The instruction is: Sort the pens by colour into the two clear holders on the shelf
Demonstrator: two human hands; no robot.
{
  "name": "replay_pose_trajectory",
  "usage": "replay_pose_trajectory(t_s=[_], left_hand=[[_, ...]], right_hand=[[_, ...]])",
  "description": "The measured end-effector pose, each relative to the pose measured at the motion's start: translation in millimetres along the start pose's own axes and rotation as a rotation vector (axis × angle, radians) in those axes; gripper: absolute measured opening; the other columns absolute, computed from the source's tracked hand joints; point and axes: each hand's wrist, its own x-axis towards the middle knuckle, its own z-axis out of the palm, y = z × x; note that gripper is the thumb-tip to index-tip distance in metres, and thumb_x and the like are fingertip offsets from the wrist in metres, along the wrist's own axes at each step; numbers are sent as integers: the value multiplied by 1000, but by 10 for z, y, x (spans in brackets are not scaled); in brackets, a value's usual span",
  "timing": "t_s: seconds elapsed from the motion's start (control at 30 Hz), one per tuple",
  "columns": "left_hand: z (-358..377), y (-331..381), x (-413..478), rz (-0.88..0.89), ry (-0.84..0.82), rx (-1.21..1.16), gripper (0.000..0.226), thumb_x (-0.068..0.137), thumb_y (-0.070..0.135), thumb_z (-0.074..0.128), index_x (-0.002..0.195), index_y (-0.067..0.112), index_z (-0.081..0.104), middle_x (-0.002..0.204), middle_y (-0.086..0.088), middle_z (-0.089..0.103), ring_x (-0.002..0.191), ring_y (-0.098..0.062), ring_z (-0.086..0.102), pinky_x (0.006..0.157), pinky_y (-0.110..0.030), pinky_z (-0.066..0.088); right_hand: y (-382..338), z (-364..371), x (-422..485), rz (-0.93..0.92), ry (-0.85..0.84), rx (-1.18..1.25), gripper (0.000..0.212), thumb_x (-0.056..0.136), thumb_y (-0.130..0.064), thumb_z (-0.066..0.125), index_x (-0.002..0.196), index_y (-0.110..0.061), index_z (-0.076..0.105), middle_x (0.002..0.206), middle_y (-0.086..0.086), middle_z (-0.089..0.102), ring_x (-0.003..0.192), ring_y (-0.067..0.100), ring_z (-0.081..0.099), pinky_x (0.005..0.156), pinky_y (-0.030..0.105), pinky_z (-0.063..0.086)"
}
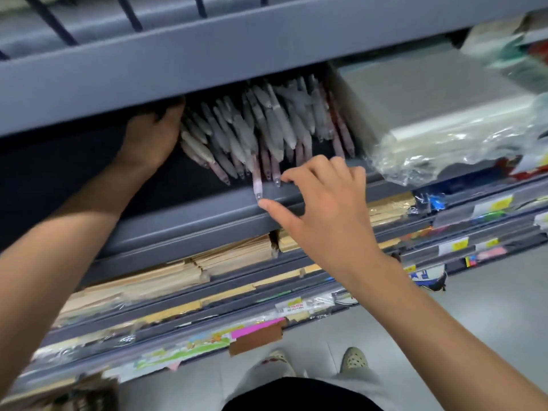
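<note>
Dozens of grey-capped pink plastic pens (267, 126) crowded the grey metal shelf (207, 215) at twelve o'clock, right hand (323, 209) spread wide, thumb (268, 205) under one jutting pen (256, 180), best pinched low, drawn straight; left hand (151, 134) at ten, grip hidden.

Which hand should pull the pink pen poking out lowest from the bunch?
The right hand: open, thumb almost at the pink pen tip. The left hand is beyond the bunch, fingers hidden.

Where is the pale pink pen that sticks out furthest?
In the head view, the pale pink pen sits near the centre, its tip over the grey shelf edge, just above the thumb of the right hand.
</note>
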Motion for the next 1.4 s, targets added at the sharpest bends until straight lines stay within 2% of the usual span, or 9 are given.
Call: replay_pose_trajectory(t_s=[0.13, 0.43, 0.63, 0.77, 0.83, 0.93, 1.07, 1.23, 1.4], left_hand=[[148, 155, 210, 40, -40, 28, 59, 104, 48, 42, 155, 20, 32, 163, 0, 29, 147, -15, 29, 113, -13, 15], [235, 197, 229, 29, -156, 19, 51, 94, 53, 60, 136, 26, 61, 142, 2, 59, 129, -16, 54, 113, -32, 38], [227, 189, 268, -71, -184, -41, 32, 88, 57, 63, 103, 31, 71, 103, 6, 70, 97, -17, 66, 78, -23, 48], [223, 174, 267, -44, -205, -40, 23, 90, 55, 62, 93, 33, 68, 100, 7, 68, 81, -10, 63, 63, -10, 46], [225, 164, 269, -11, -216, -48, 32, 91, 53, 62, 110, 30, 71, 112, 6, 69, 96, -12, 65, 80, -12, 48], [215, 149, 290, -5, -212, -72, 43, 89, 53, 63, 124, 28, 68, 124, 3, 69, 113, -15, 64, 103, -31, 48], [192, 126, 314, -31, -248, -112, 43, 82, 57, 62, 115, 30, 71, 111, 3, 72, 101, -15, 68, 74, -23, 51], [198, 130, 330, 17, -241, -155, 43, 78, 57, 62, 111, 32, 72, 106, 9, 73, 98, -11, 69, 80, -24, 51], [247, 149, 333, -44, -255, -156, 28, 84, 56, 64, 101, 34, 69, 97, 14, 68, 96, -7, 65, 78, -21, 47]], right_hand=[[-68, 49, 33, 18, 2, 26, 35, 87, -50, 61, 97, -17, 68, 88, 1, 57, 84, 23, 53, 77, 39, 38], [-221, 110, 83, 172, 75, 13, 23, 89, -37, 64, 90, -14, 64, 82, 2, 57, 79, 25, 52, 73, 38, 38], [-386, 120, 96, 93, 39, 31, 34, 84, -49, 66, 90, -18, 56, 81, -6, 45, 76, 18, 44, 73, 35, 34], [-512, 182, 122, 32, -11, -11, 51, 77, -67, 65, 89, -17, 62, 77, -1, 60, 76, 22, 55, 76, 38, 39], [-565, 224, 164, 21, -2, -41, 50, 77, -66, 65, 78, -17, 62, 69, 0, 62, 70, 23, 56, 76, 38, 41], [-620, 268, 256, 38, 6, -99, 49, 76, -63, 69, 68, -17, 58, 53, -3, 45, 55, 21, 45, 70, 36, 42], [-631, 317, 332, 71, 18, -157, 43, 74, -56, 75, 67, -16, 61, 49, 1, 56, 50, 25, 58, 59, 30, 28], [-619, 324, 307, 90, 12, -142, 39, 73, -49, 79, 66, -14, 63, 50, 3, 55, 50, 26, 56, 59, 27, 26], [-420, 270, 325, 72, -108, -76, 18, 91, -35, 62, 91, -18, 68, 68, -2, 47, 70, 32, 61, 58, 28, 34]])
